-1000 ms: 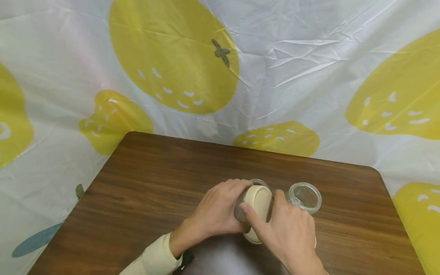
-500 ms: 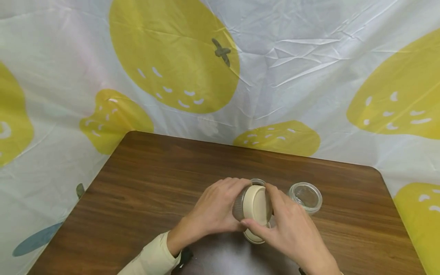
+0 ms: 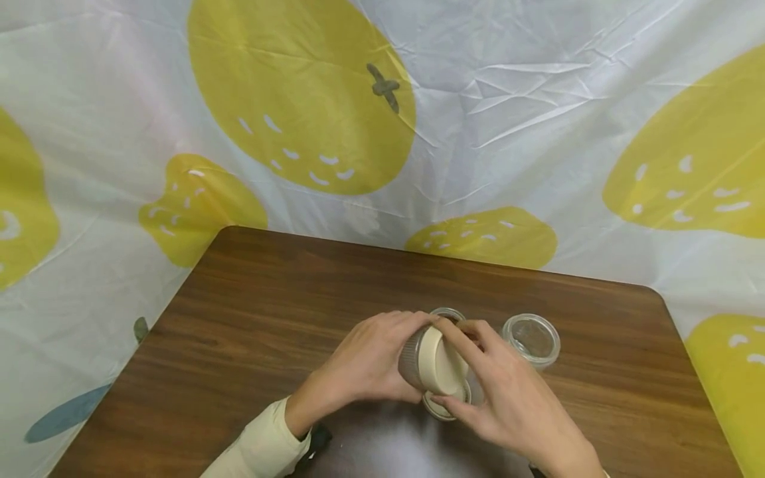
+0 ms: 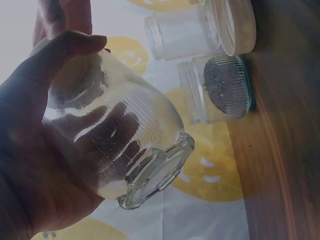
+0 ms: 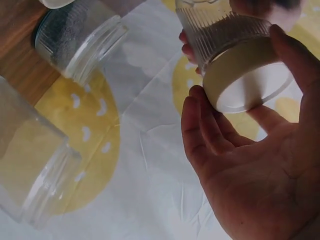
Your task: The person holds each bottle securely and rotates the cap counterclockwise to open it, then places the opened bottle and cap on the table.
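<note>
My left hand [image 3: 379, 355] grips a clear ribbed glass jar [image 4: 120, 130], held tilted over the table. A cream round lid [image 3: 442, 362] covers the jar end that faces right and toward me. Fingers and thumb of my right hand [image 3: 508, 392] hold this lid by its edge, index finger along the top and thumb below. In the right wrist view the lid's flat face shows between the fingertips. The left wrist view has a thick glass rim at the jar's other end, pointing away from the palm.
Beyond the hands stands a glass jar with dark contents [image 4: 225, 85], mostly hidden in the head view. Another clear jar [image 3: 532, 338] stands to the right. Another cream lid [image 3: 439, 408] lies below the held jar. A lemon-print cloth [image 3: 335, 212] hangs behind the brown table [image 3: 287, 285].
My right hand has shifted its hold round the lid, its index finger now reaching over the upper edge. Jar and lid have moved slightly left and tilted.
</note>
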Demonstrator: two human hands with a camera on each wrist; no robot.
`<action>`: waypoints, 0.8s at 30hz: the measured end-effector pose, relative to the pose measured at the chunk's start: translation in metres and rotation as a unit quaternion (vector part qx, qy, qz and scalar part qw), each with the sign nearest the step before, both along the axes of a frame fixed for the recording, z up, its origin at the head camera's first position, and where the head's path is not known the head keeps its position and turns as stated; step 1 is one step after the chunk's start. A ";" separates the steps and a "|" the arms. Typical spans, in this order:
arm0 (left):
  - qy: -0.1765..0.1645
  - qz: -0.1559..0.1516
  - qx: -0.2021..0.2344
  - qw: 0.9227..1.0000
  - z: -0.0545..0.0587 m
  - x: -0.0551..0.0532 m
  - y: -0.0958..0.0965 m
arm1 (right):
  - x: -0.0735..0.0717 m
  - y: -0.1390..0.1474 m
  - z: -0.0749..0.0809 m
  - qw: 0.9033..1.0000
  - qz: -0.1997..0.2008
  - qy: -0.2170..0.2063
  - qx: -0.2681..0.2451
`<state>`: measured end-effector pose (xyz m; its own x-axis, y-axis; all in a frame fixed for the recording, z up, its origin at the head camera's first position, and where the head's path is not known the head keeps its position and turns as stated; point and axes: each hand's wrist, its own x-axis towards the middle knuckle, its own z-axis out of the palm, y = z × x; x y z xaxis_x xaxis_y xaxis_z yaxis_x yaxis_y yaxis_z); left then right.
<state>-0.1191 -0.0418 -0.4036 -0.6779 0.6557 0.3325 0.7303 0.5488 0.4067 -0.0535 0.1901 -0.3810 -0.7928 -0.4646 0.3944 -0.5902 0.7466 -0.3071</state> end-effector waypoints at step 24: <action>0.019 0.000 -0.007 1.000 -0.005 0.001 0.006 | 0.010 -0.018 0.005 0.959 -0.273 -0.065 -0.028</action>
<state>-0.1180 -0.0360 -0.4091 -0.6651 0.6600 0.3493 0.7450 0.5547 0.3705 -0.0438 0.1718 -0.3760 -0.9561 0.0537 0.2882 -0.0693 0.9138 -0.4002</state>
